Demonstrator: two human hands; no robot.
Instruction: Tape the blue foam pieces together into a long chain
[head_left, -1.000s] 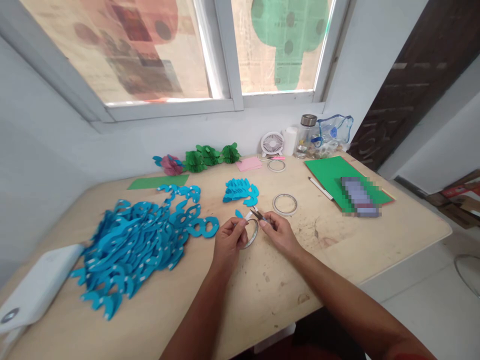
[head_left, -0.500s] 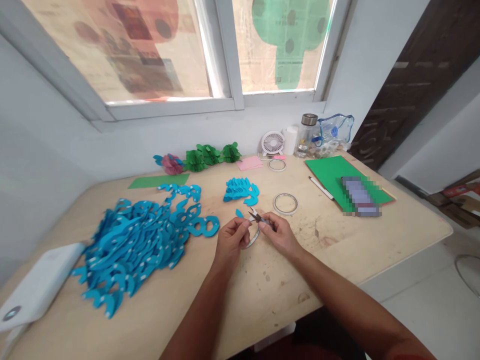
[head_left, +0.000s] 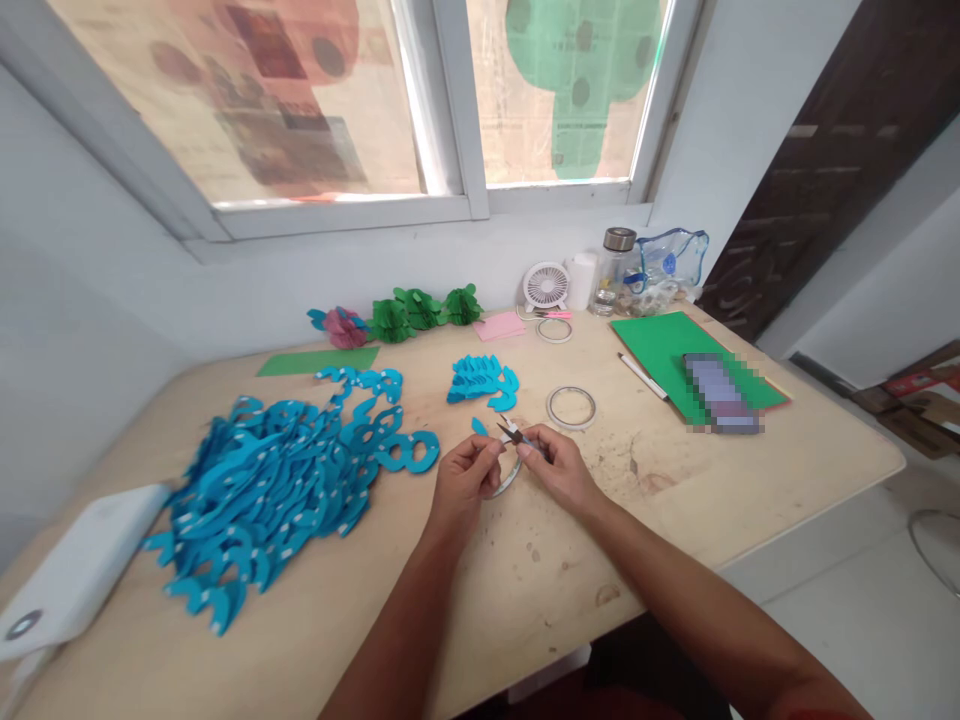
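Observation:
In my right hand [head_left: 559,465] is a pair of small scissors [head_left: 512,432], dark blades pointing left. My left hand [head_left: 469,470] is closed in a pinch beside the blade tips. A white tape roll [head_left: 508,482] shows as a thin curved rim under my left fingers, partly hidden by them; I cannot tell whether they hold the ring or only its strip. Just past the left fingertips is a small blue paper piece [head_left: 478,427]. Farther back lies a cluster of blue curved paper pieces [head_left: 480,378]. Another tape roll [head_left: 571,408] lies flat beyond my right hand.
A large heap of blue paper cutouts [head_left: 277,490] with white patches spreads left, beside a white device [head_left: 82,570]. Along the wall stand green paper flowers [head_left: 416,310], a small fan [head_left: 546,287] and a glass bottle [head_left: 613,270]. Green sheets [head_left: 660,345] and a blurred phone [head_left: 720,392] lie right.
Almost nothing differs. Both hands stay together at the same spot, with the scissors still by the left fingertips.

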